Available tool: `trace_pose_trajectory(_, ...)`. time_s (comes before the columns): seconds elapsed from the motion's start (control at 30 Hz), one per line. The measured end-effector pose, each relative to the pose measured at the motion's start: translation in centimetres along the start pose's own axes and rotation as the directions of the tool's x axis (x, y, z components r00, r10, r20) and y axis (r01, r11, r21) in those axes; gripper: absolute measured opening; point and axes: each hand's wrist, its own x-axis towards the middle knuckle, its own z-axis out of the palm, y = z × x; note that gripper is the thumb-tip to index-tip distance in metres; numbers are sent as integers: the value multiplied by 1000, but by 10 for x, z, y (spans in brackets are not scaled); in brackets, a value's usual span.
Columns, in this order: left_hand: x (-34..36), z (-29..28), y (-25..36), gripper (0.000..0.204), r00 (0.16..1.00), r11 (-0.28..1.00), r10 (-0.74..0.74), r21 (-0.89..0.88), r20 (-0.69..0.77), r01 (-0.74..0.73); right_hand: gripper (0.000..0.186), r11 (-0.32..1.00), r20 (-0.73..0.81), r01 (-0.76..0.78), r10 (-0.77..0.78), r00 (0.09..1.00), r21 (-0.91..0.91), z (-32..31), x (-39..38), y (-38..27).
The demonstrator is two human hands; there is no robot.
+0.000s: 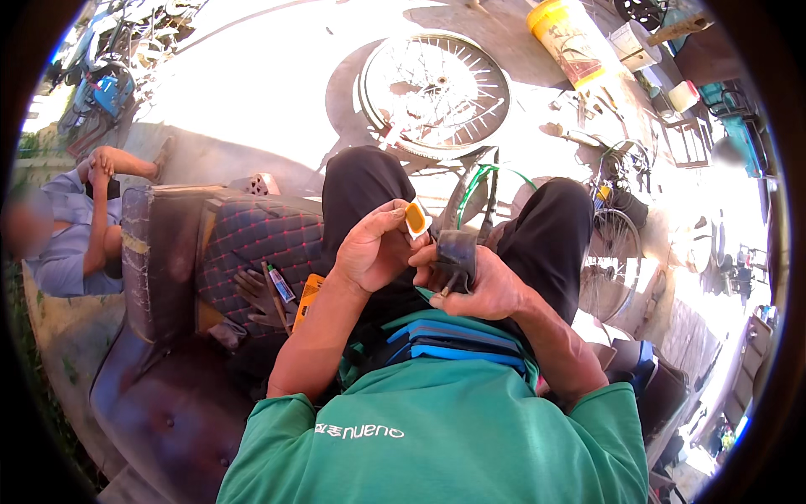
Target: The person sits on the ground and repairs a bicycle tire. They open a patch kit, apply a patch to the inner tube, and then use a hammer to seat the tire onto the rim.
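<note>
My left hand (369, 252) pinches a small orange patch (415, 218) with a white backing between its thumb and fingers. Just right of it, my right hand (487, 290) grips a black rubber inner tube (456, 249) near its stubby valve stem. Both hands are held over my lap, between my dark-trousered knees. Beside my left forearm on the quilted seat (250, 227) lie a dark work glove (253, 291), a small squeeze tube (280, 283) and a yellow-orange flat pack (307, 298).
A bicycle wheel (434, 94) lies beyond my knees; another (611, 260) is to the right. A yellow bucket (564, 42) and scattered tools stand at upper right. A seated person (75, 235) is at left, with a pile of bicycle parts (101, 84) behind.
</note>
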Motion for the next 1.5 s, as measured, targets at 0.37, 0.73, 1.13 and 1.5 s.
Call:
trace_pose_trajectory(0.37,22,7,-5,23,998,993,16,-117,65,-8,56,993,10,-5,6,1000,-121,4,-14,-3)
trace_pose_trajectory(0.73,28,66,24,14,896,849,439,297,62,-437,62,916,-431,170,-327,841,-363,9,-16,-4)
trace_pose_trajectory(1.13,46,61,18,12,900,813,392,530,-192,-241,21,986,-399,40,-101,911,-159,6,-16,3)
trace_pose_trajectory(1.5,44,39,8,15,919,854,299,502,-258,-137,37,995,-368,86,-66,928,40,9,-22,3)
